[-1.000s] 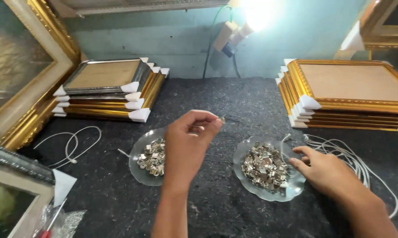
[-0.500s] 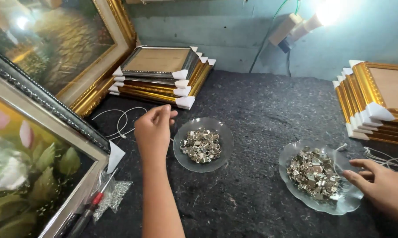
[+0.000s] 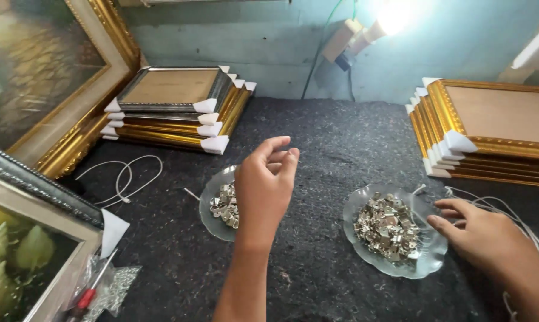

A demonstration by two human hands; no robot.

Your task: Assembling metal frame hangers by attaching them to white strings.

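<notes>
Hovering over scalloped glass dishes of metal clips: both hands.

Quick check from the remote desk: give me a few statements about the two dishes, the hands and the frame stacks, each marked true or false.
1. Both glass dishes hold small metal clips. True: left dish, right dish.
2. The left hand lies flat on the mat. False: it is raised over the left dish, fingers curled.
3. The right hand is at the right dish's edge. True.
4. Only one stack of gold frames is present. False: one stack is at back left, another at right.
5. White cord lies left of the left dish. True.
</notes>
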